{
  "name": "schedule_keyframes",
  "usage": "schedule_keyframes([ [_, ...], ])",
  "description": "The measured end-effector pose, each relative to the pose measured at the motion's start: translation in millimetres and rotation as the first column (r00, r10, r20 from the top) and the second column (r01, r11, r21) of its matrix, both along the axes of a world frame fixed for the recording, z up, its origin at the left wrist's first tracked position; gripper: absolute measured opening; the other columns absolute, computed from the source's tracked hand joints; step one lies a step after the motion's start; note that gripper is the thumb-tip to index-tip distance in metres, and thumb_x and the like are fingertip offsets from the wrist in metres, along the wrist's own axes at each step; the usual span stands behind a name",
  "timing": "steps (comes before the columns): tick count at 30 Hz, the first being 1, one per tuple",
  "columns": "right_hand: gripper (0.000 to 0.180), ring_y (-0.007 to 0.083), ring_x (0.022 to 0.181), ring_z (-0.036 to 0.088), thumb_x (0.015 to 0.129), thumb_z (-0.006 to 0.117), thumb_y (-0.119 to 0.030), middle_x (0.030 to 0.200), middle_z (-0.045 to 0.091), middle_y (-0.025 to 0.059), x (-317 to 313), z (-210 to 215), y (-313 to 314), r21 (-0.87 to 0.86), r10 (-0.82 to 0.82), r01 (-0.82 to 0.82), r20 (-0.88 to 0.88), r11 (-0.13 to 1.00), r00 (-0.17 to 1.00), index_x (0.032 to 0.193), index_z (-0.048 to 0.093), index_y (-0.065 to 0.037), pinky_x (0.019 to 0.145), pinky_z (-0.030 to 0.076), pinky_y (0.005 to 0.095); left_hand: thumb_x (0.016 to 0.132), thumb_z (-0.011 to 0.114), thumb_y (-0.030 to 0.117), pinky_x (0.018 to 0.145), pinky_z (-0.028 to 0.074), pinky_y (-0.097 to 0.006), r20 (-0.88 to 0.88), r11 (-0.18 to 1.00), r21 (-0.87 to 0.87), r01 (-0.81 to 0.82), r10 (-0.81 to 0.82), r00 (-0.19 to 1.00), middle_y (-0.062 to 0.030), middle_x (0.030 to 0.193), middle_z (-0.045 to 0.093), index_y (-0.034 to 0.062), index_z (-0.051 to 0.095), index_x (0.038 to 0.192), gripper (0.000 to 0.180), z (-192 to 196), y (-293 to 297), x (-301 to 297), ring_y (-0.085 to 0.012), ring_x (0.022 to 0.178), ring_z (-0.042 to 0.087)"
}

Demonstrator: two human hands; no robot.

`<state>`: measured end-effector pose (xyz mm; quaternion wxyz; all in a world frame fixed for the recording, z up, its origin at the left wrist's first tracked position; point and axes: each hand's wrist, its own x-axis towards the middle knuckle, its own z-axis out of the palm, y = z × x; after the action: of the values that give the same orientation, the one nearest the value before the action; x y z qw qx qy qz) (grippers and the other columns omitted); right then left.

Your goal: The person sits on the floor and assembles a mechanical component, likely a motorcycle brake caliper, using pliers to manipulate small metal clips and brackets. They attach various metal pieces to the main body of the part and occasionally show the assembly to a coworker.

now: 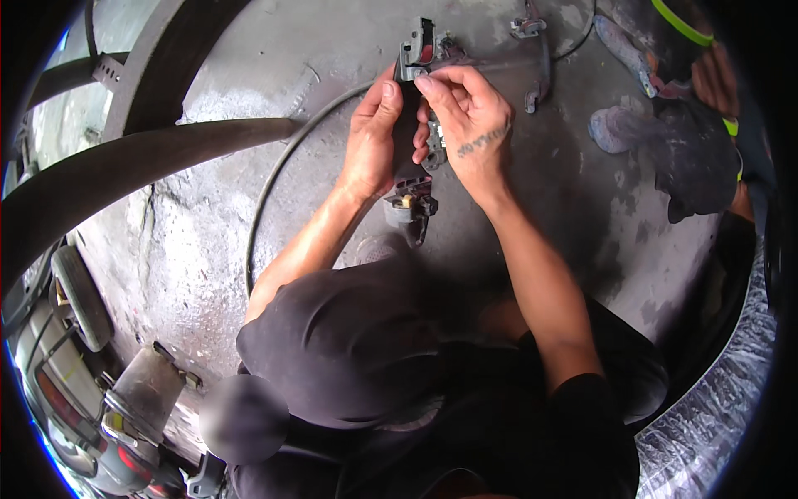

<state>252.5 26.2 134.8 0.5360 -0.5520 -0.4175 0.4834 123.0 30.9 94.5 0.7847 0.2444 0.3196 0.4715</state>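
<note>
In front of me a grey bracket-like car part point(418, 48) with a reddish inner face stands upright between my hands. My left hand point(374, 137) is closed on its lower left side, the thumb lying along it. My right hand point(472, 125) pinches its lower edge with thumb and forefinger; the other fingers curl underneath. Whether those fingertips hold some small piece I cannot make out. Just below my hands, a similar dark part with a yellowish piece point(409, 204) rests on the floor. Another grey part point(436, 141) is half hidden behind my right hand.
More dark parts with a rod point(532, 83) lie at the far right. Another person point(694, 158) is close by on the right. Thick curved dark bars point(150, 162) and a thin hose point(268, 187) are at the left. A metal canister point(148, 391) stands lower left; plastic sheeting point(715, 416) covers something lower right.
</note>
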Motion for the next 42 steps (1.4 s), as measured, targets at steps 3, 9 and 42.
schedule_keyframes([
  [3,0.017,0.0142,0.040,0.059,0.098,0.073,-0.013,0.058,0.058,0.0058,0,1,3,-0.096,-0.058,0.070,0.124,0.993,0.991,0.093,0.067,0.002,0.032,0.046,0.0309,0.109,0.054,0.041,0.050,0.051,-0.028,0.012,0.999,-0.036,-0.021,0.021,1.000,-0.0050,0.089,0.060,0.0129,0.048,0.154,0.053,1,-8,7,-0.0128,0.063,0.057],
  [9,0.009,0.0152,0.042,0.060,0.096,0.070,-0.006,0.074,0.065,0.0080,-1,-14,0,0.099,-0.073,0.053,0.211,0.994,0.975,0.095,0.067,0.003,0.034,0.047,0.0310,0.110,0.052,0.039,0.052,0.052,-0.029,0.036,0.998,-0.061,0.008,-0.006,0.999,-0.0051,0.087,0.061,0.0127,0.050,0.152,0.050,-4,-8,7,-0.0131,0.064,0.058],
  [42,0.014,0.0156,0.041,0.060,0.097,0.070,-0.007,0.057,0.061,0.0077,10,-11,1,-0.051,0.035,-0.030,0.111,0.998,0.993,0.089,0.067,0.004,0.037,0.048,0.0327,0.110,0.052,0.039,0.059,0.060,-0.030,0.032,0.999,-0.012,0.039,-0.038,0.999,-0.0064,0.092,0.065,0.0101,0.051,0.152,0.051,-22,-9,4,-0.0138,0.070,0.062],
])
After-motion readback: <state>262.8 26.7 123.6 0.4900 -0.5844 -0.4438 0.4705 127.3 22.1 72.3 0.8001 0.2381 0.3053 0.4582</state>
